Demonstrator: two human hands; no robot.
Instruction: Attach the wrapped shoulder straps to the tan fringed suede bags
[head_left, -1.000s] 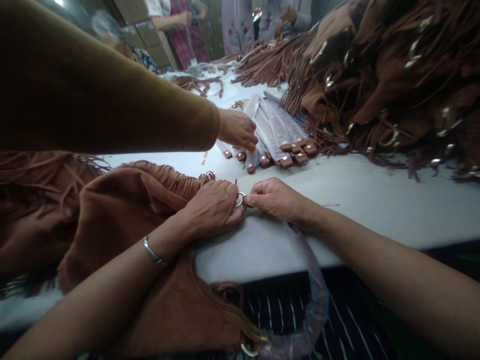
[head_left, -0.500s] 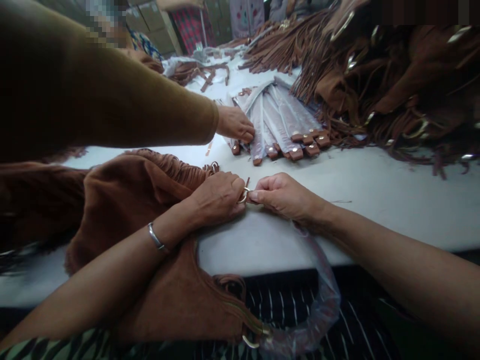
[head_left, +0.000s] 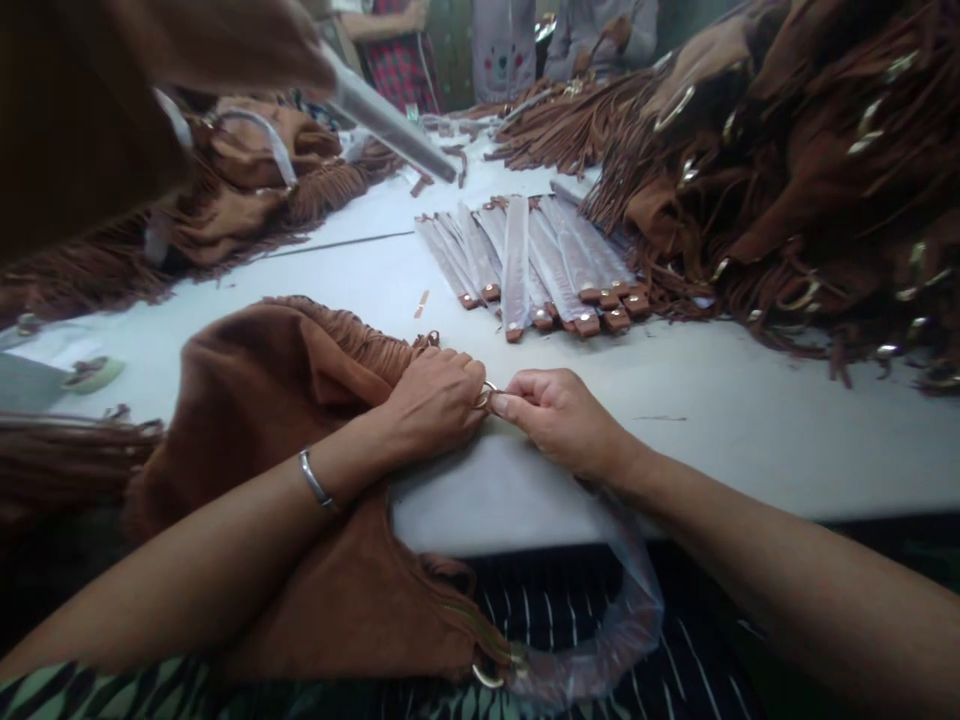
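- One brown bag [head_left: 244, 395] slumps across the front edge of the white table [head_left: 757, 400], its lower corner hanging over that edge.
- Two bare hands work at the bag's upper right end.
- The left hand [head_left: 439, 405], with one silver bracelet [head_left: 315, 480] at its wrist, lies over this end, fingers curled closed about the base of a metal ring [head_left: 487, 392].
- The right hand [head_left: 559, 415], just right of the bag, pinches thumb against bent forefinger at the ring, on what looks like the tip of the wrapped strap [head_left: 634, 610]; the tip is mostly hidden.
- Two rings show on the bag: that one and a lower ring [head_left: 487, 678] at its bottom corner, where the strap loops away.
- Beyond the bag to the right lie over ten plastic-wrapped straps [head_left: 516, 265], overlapping too much to count exactly.
- Two fringed heaps flank the bag: a right heap [head_left: 795, 170] and a far-left heap [head_left: 255, 200], their pieces uncountable.
- Above the bag, one blurred co-worker's arm [head_left: 90, 120] reaches in beside one wrapped strip [head_left: 390, 115].
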